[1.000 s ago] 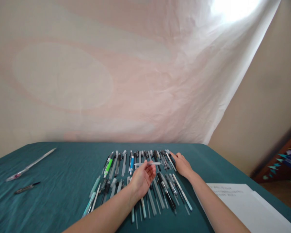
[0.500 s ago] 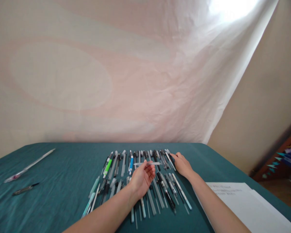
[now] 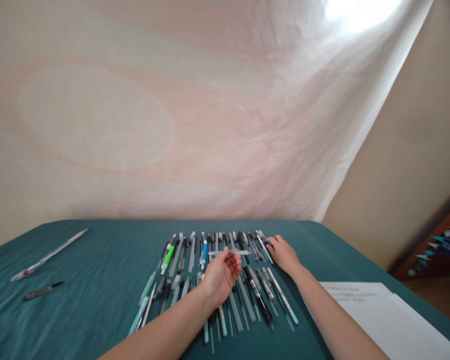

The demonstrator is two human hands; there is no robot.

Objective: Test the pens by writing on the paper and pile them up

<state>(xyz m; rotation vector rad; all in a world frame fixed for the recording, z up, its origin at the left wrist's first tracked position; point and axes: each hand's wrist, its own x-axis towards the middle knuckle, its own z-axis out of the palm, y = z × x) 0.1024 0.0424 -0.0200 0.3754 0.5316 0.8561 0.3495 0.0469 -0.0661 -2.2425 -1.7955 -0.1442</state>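
Note:
My left hand [image 3: 224, 277], palm turned up, pinches a thin translucent pen [image 3: 237, 252] that lies crosswise over the rows of pens. My right hand [image 3: 283, 253] rests at the far right end of the upper row, its fingers curled around something small and dark at the fingertips, too small to make out. A pale pen [image 3: 264, 249] lies just left of those fingers. Among the upper row are a green-barrelled pen [image 3: 167, 259] and a blue-and-white pen [image 3: 203, 252]. Below, a black-and-clear pen [image 3: 258, 298] and a white pen [image 3: 283, 296] lie in the lower row, partly hidden by my left forearm.
A long clear wrapper-like stick [image 3: 48, 256] and a dark pen [image 3: 42, 290] lie apart on the left of the green tablecloth [image 3: 93, 295]. Sheets of white paper [image 3: 390, 325] with handwriting are at the right. A pale curtain [image 3: 210, 125] hangs behind the table.
My right hand's fingers have drawn in from a pointing pose at the end pen to a curl beside it. My left hand with the translucent pen stays almost still.

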